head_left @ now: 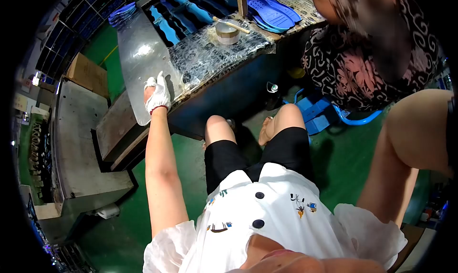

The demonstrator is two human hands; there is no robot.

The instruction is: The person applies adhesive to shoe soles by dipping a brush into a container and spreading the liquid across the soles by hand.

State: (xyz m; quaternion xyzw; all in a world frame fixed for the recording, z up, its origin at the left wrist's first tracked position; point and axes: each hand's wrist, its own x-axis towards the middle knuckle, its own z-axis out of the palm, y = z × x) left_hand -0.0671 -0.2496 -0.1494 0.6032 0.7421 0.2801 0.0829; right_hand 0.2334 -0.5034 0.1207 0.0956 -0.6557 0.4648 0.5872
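Note:
My left hand (159,95), in a white knit glove with a red cuff, rests on the shiny metal sheet (138,58) at the bench's left end. Some of its fingers stretch out and apart, and nothing shows in its grasp. Beside it, clear plastic film (205,58) covers the bench top. Farther along stands a round tub (227,33) with a wooden-handled brush (231,25) laid across it. My right arm (391,158) is bent up close to the camera; its hand lies outside the picture.
Blue shoe soles (273,13) are stacked at the back right, and another blue stack (122,14) sits at the far left. Blue strips (164,26) lie behind the film. A person in a patterned top (362,58) sits at right. A cardboard box (88,75) stands left.

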